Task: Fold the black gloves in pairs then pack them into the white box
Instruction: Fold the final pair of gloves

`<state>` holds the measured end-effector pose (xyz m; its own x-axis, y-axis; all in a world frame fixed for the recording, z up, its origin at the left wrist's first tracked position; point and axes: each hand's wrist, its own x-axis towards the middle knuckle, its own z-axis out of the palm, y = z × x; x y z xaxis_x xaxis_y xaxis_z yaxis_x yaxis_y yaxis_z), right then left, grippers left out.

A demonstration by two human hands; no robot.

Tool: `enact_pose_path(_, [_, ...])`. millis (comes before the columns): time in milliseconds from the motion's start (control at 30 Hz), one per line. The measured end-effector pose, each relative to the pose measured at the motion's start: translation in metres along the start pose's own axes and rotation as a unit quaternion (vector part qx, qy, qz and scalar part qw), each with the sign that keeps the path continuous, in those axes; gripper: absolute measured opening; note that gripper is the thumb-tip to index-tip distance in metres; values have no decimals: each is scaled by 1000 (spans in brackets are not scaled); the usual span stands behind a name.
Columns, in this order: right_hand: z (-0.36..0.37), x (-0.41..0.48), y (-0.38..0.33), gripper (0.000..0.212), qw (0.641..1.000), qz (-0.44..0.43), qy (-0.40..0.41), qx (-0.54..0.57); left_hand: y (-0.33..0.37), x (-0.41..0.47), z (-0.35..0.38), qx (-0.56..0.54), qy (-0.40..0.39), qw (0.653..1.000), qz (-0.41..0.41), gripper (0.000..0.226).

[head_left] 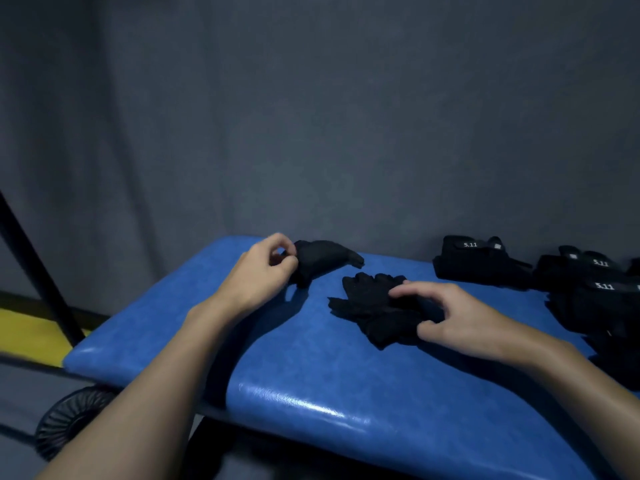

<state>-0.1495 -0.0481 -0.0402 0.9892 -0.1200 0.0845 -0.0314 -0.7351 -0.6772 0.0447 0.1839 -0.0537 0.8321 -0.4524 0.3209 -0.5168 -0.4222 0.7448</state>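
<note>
We're working two loose black gloves mid-surface: the far glove (323,259) is lying near the back edge with our left hand (261,271) pinching its cuff end between narrowed fingers (289,263), and the near glove (375,308) is lying flat just in front of it, apart from it, with our right hand (450,315) pressing down on it, fingers spread wide. A stack of folded black gloves (540,271) with white "5.11" labels is sitting at the right edge of the blue padded surface (311,375), grey curtain (311,116) hanging behind; we're not seeing the white box.
</note>
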Motion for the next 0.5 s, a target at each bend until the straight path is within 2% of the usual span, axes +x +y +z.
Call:
enact_pose_path(33, [0, 1, 0, 56, 1000, 1, 5, 6, -1, 1, -1, -3, 16, 1000, -3, 6])
enact_pose_path(67, [2, 1, -1, 56, 1000, 3, 8, 10, -3, 2, -2, 2, 27, 1000, -15, 12])
enact_pose_path(133, [5, 2, -2, 53, 1000, 2, 5, 21, -8, 5, -1, 24, 11, 998, -52, 38])
enact_pose_path(200, [8, 1, -4, 49, 1000, 1, 0, 18, -10, 7, 4, 41, -17, 996, -72, 50])
enact_pose_path(300, [11, 0, -3, 47, 1000, 7, -3, 6, -9, 12, 11, 58, -5, 995, -79, 49])
enact_pose_path(400, [13, -2, -4, 45, 1000, 13, 3, 4, -8, 17, 16, -6, 42, 996, -77, 48])
enact_pose_path(500, [12, -1, -7, 42, 1000, 12, 10, 3, 0, 18, 18, -80, 93, 992, -25, 27])
